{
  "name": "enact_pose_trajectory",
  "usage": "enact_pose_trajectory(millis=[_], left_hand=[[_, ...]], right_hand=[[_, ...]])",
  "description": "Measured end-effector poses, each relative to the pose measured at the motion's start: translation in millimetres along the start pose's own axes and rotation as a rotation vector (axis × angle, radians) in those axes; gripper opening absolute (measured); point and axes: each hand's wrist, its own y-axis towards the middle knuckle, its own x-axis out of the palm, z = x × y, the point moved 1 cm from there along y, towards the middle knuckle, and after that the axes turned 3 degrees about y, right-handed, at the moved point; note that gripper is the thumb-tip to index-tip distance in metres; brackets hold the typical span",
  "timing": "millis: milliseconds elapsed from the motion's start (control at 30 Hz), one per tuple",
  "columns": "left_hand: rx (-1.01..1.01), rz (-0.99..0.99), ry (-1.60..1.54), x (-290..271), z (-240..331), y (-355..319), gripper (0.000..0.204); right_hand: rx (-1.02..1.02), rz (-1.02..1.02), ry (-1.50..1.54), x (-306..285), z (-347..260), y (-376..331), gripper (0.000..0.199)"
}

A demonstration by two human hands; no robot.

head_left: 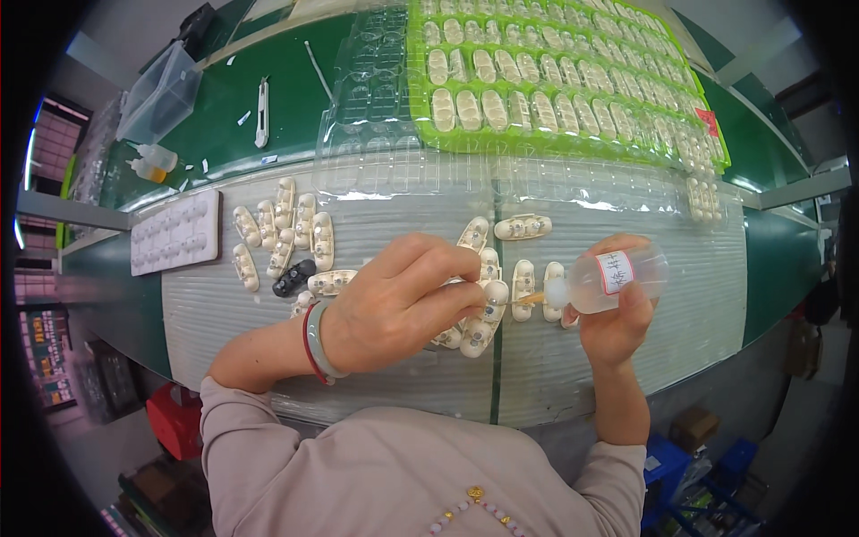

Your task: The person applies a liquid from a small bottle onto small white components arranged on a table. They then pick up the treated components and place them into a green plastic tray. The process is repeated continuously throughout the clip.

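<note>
The right hand (613, 329) grips a translucent, round plastic bottle (649, 271), its amber nozzle (530, 298) at a cream-white, capsule-shaped plastic casing (478, 336) toward the grey ribbed mat (698, 309)'s near edge. The left hand (394, 300) bends its fingers there, grip unclear; oversqueezing could cause flooding.

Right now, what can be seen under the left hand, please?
Beside the fingers of the left hand, off-white cases partly show, with the grey ribbed mat around. Whatever lies directly beneath the hand is covered, so I cannot tell.
</note>
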Motion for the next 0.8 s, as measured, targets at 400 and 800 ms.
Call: enact_pose_trajectory(millis=[400, 800], left_hand=[[0.058, -0.044, 0.066, -4.6, -1.0, -2.0, 0.032], [0.042, -0.046, 0.066, -4.5, -3.3, -0.3, 0.032]], right_hand=[[-0.114, -0.022, -0.218, -4.1, 9.5, 2.2, 0.046], [-0.124, -0.027, -0.267, -9.2, 11.0, 2.7, 0.048]])
